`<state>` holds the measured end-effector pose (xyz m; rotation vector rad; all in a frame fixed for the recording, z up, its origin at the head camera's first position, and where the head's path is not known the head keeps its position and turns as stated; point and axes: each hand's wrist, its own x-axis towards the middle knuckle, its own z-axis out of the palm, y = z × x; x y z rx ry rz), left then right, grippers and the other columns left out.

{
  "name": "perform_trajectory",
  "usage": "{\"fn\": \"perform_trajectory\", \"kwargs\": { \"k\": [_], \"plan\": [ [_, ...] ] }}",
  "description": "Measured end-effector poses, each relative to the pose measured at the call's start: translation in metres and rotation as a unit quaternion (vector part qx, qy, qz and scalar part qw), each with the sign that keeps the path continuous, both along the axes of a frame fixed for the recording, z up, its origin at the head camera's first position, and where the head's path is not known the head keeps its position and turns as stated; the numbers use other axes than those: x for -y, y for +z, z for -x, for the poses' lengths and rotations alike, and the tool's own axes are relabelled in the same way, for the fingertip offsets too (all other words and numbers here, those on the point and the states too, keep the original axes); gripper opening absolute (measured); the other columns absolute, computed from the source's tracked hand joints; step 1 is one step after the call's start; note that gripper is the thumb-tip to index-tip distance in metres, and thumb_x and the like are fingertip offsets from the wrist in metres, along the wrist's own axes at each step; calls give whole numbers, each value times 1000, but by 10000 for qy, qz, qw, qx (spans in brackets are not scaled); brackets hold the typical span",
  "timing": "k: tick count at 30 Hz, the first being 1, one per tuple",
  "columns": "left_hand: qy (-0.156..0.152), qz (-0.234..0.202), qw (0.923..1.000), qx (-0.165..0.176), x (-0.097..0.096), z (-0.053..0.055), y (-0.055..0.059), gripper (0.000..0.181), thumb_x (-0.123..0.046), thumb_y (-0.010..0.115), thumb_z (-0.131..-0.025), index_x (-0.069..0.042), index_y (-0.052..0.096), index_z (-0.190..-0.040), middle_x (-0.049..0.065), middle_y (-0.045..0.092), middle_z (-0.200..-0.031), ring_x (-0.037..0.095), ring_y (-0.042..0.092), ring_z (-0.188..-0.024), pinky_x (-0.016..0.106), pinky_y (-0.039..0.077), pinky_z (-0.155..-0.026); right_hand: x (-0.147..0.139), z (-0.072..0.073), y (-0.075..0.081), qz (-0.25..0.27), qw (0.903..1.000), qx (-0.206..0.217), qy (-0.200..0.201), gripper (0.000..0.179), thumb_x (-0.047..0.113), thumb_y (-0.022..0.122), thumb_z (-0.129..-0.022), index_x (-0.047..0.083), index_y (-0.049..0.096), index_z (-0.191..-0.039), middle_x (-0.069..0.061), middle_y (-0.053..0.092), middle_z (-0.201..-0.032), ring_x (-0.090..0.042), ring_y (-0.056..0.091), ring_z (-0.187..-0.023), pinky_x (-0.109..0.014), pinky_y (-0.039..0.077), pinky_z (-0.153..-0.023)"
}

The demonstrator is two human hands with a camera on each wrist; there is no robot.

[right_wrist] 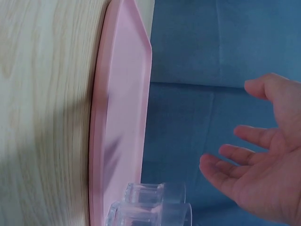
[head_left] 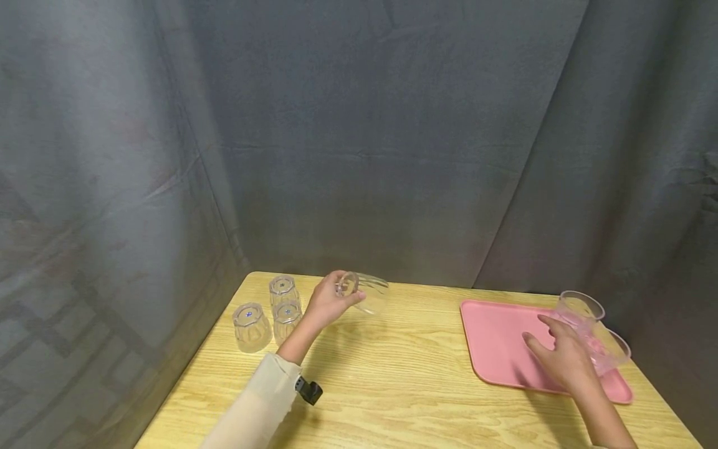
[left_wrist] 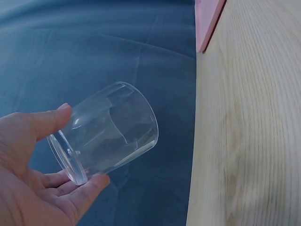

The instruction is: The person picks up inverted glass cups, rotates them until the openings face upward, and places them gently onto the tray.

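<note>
My left hand (head_left: 331, 302) grips a clear plastic cup (left_wrist: 110, 129) near its base, thumb on one side and fingers on the other. The cup is tipped on its side above the table, mouth pointing right in the head view. My right hand (head_left: 563, 355) hovers over the pink tray (head_left: 507, 349) with fingers spread and nothing in them. Beside it, two clear cups (head_left: 580, 305) stand mouth up at the tray's right end. In the right wrist view, the right hand (right_wrist: 258, 160) is apart from these cups (right_wrist: 155, 193).
Three clear cups stand upside down at the table's left: a front-left cup (head_left: 251, 327), a back cup (head_left: 283, 290) and a cup (head_left: 287, 321) partly behind the left forearm. Grey curtains (head_left: 359, 137) rise behind the wooden table (head_left: 392, 386) and along its sides.
</note>
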<state>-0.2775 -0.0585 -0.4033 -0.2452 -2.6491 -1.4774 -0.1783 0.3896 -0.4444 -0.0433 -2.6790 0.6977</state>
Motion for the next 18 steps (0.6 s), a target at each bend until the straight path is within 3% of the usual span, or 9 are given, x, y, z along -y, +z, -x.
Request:
{"fn": "perform_trajectory", "kwargs": {
  "k": [18],
  "plan": [
    [-282,-365,9989,-100,-16,-3,-7,75,-36,83,-84,1,50,-141,23,61,-131,37,65,-111,49,55,-92,22,7,0,332,9993,85,178,63,29,66,-96,-12,46,-139,-42,51,-127,-60,59,-102,-66,51,-80]
  ]
}}
